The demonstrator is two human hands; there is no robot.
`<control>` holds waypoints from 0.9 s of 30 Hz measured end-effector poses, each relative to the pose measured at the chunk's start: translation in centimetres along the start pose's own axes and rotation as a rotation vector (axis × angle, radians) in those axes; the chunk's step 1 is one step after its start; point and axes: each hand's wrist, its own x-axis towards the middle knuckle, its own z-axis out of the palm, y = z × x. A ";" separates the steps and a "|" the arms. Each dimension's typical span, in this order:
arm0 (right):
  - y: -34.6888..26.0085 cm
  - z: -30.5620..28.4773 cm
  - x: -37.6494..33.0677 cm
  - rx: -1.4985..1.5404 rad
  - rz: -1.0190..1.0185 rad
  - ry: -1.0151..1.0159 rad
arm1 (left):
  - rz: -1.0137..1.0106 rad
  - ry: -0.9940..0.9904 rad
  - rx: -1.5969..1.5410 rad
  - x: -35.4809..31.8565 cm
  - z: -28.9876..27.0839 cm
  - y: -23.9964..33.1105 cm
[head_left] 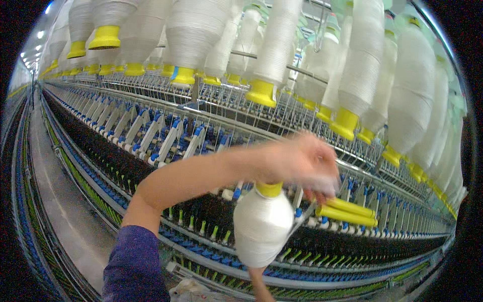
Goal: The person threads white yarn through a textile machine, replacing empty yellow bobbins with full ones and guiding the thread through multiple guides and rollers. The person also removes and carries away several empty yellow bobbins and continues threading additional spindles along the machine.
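Note:
My left arm, in a dark blue sleeve, reaches across from the lower left. Its hand [314, 168] is smeared by motion, so its grip does not show. Two bright yellow tubes [348, 212] lie side by side just under its fingertips; whether they touch is unclear. Below the left wrist is a fat white yarn bobbin [262, 224], its yellow end [269, 189] upward. My right forearm [259, 286] rises from the lower edge to the bobbin's underside. The right hand is hidden behind the bobbin.
Rows of large white bobbins [362, 65] with yellow ends hang overhead. Behind my hands runs a long spinning frame with grey and blue arms [163, 138] and green-tipped spindles [215, 234]. A narrow aisle [63, 201] stretches away on the left beside another machine [27, 216].

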 end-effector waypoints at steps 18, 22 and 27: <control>-33.7 0.2 34.6 0.651 -0.453 0.158 | 0.520 1.247 -0.755 -28.0 -6.4 -16.3; -39.4 -1.0 37.8 0.637 -0.451 0.175 | 0.627 1.436 -0.601 -28.1 -10.7 -18.7; -40.4 -1.0 41.5 0.870 -0.681 -0.052 | 0.336 1.912 0.015 -24.1 -13.3 -21.1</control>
